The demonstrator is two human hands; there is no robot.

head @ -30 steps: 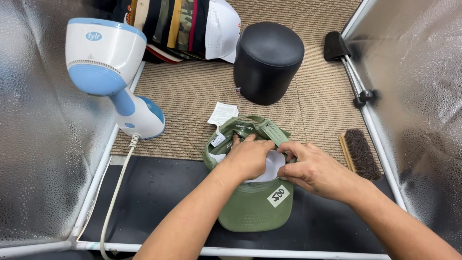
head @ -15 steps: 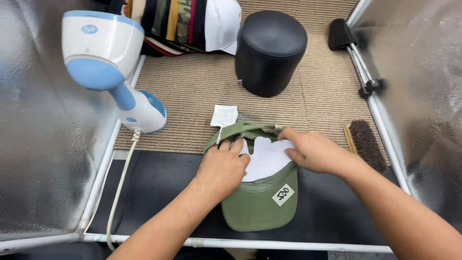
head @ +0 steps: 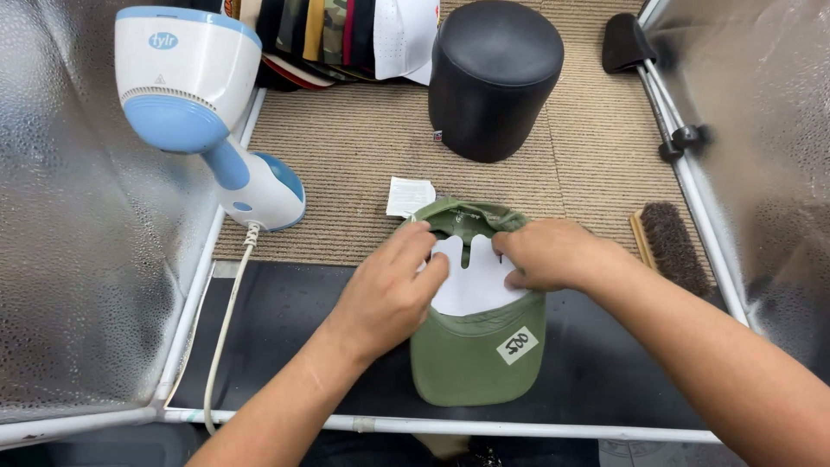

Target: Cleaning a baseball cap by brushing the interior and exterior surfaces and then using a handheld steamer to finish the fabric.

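Note:
An olive green cap (head: pixel 475 355) lies upside down in front of me, its brim toward me with a small white sticker (head: pixel 516 345) on it. A white paper insert (head: pixel 471 278) sits inside the crown. My left hand (head: pixel 389 290) rests on the cap's left side, fingers pressing the insert's left edge. My right hand (head: pixel 545 253) grips the right rim of the crown, fingers curled over the insert's right edge. A white tag (head: pixel 410 196) sticks out behind the cap.
A white and blue handheld steamer (head: pixel 203 112) stands at the left, its cord (head: pixel 226 320) trailing toward me. A black cylinder form (head: pixel 493 78) stands behind the cap. Stacked caps (head: pixel 346 35) lie at the back. A brush (head: pixel 670 246) lies at the right. Foil-covered walls enclose both sides.
Both hands shifted from bunched over the crown to its two sides, exposing more of the white insert. The cap lies flatter and the view has tilted slightly.

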